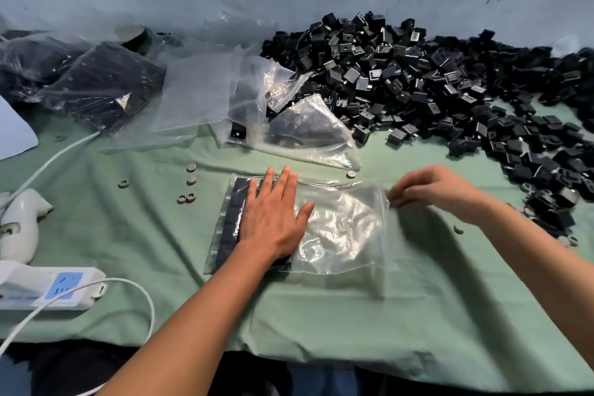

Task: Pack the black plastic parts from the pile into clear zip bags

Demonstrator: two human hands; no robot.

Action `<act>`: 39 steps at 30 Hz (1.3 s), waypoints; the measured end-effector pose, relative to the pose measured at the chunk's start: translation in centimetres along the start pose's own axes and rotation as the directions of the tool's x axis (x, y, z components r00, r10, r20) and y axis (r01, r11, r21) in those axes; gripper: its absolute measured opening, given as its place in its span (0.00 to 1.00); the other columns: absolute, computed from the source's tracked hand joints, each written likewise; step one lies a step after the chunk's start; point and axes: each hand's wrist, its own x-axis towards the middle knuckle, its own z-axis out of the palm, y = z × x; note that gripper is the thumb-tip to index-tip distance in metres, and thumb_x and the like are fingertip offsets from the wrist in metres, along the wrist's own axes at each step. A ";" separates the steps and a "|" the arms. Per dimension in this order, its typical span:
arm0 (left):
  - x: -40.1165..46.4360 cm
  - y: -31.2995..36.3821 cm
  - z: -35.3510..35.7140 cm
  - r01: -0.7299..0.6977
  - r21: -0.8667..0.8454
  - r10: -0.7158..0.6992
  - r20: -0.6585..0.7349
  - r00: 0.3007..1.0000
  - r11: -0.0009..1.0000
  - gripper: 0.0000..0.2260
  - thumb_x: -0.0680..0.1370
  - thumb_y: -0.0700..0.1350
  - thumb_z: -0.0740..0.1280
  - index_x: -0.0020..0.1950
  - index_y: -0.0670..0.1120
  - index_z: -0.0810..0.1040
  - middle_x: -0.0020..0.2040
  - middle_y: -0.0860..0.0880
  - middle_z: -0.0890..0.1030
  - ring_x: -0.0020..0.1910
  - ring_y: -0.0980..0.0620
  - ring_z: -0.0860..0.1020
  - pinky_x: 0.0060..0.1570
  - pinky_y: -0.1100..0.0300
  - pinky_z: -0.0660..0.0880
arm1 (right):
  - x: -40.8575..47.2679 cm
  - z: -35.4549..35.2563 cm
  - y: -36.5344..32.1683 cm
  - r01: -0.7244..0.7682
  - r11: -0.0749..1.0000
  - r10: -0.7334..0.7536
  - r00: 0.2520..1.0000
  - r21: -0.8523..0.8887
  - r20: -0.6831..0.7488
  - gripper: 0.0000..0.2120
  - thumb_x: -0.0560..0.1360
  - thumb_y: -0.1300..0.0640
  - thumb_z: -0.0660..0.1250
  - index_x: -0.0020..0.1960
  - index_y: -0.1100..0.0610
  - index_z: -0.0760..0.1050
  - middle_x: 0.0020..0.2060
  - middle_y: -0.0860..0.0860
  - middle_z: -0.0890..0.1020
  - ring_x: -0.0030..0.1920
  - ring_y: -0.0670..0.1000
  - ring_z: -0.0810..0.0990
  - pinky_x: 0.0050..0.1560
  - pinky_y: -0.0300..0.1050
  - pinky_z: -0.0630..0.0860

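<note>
Green cloth (321, 315) bears zip bag (337, 228); left hand (273, 219) flat atop; right hand (427, 190) grip pinches its mouth.

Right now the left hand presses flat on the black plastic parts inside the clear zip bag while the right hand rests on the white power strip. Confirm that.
Wrong on one point: in the head view the right hand pinches the clear zip bag's open edge, not the white power strip.

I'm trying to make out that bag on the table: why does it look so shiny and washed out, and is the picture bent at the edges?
Head view: overhead light glares off the crinkled clear bag, hiding its right half; the right hand at its edge is slightly motion-blurred; the left hand looks sharp; the wide lens bows the table edge and softens the far pile.
</note>
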 end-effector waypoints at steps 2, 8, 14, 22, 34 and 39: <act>0.1 0.0 0.1 0.001 0.000 -0.001 -0.011 1.000 1.000 0.35 0.80 0.68 0.36 0.84 0.51 0.42 0.83 0.52 0.41 0.82 0.49 0.39 0.80 0.44 0.37 | 1.7 -1.4 -0.1 -0.056 0.990 0.005 0.933 -0.131 -0.360 0.17 0.75 0.74 0.60 0.46 0.58 0.84 0.48 0.61 0.87 0.40 0.56 0.86 0.42 0.48 0.84; 0.2 0.2 -0.2 -0.002 0.007 0.002 -0.004 1.000 1.000 0.35 0.81 0.67 0.38 0.84 0.50 0.43 0.84 0.51 0.42 0.82 0.49 0.39 0.80 0.43 0.39 | 8.5 -1.1 -2.4 -0.042 0.629 -0.248 0.936 -0.777 -0.251 0.28 0.76 0.67 0.62 0.75 0.54 0.72 0.73 0.59 0.70 0.71 0.63 0.67 0.72 0.56 0.67; 0.0 0.3 -0.3 0.002 -0.003 -0.002 -0.013 1.000 1.000 0.34 0.82 0.66 0.40 0.84 0.50 0.46 0.84 0.52 0.45 0.83 0.49 0.41 0.80 0.44 0.39 | 9.2 -0.6 0.1 -0.028 0.546 -0.289 0.932 -0.837 -0.220 0.20 0.80 0.63 0.62 0.70 0.56 0.76 0.67 0.61 0.69 0.63 0.66 0.70 0.64 0.57 0.74; 0.0 0.3 -0.4 0.001 -0.008 -0.002 -0.013 1.000 1.000 0.34 0.82 0.66 0.41 0.84 0.50 0.46 0.84 0.51 0.45 0.83 0.49 0.41 0.80 0.43 0.41 | 2.0 -1.1 -1.3 0.039 0.805 -0.123 0.987 -0.592 -0.103 0.12 0.79 0.60 0.71 0.60 0.50 0.82 0.51 0.56 0.83 0.43 0.55 0.82 0.43 0.45 0.75; -0.2 0.5 -0.8 0.005 -0.025 -0.005 0.003 1.000 1.000 0.34 0.82 0.66 0.41 0.84 0.50 0.46 0.84 0.51 0.46 0.83 0.49 0.42 0.80 0.43 0.41 | -5.0 5.3 -2.2 0.149 0.989 -0.131 0.921 -0.021 0.366 0.25 0.75 0.65 0.75 0.70 0.52 0.76 0.53 0.50 0.87 0.56 0.52 0.85 0.58 0.46 0.81; -0.2 0.5 -0.9 0.007 -0.022 -0.007 0.006 1.000 1.000 0.34 0.82 0.65 0.40 0.84 0.49 0.44 0.84 0.51 0.44 0.83 0.49 0.41 0.80 0.43 0.41 | -2.9 7.0 -4.5 0.291 0.950 -0.236 0.905 -0.111 0.355 0.12 0.73 0.60 0.78 0.57 0.57 0.84 0.50 0.48 0.88 0.52 0.57 0.85 0.57 0.56 0.82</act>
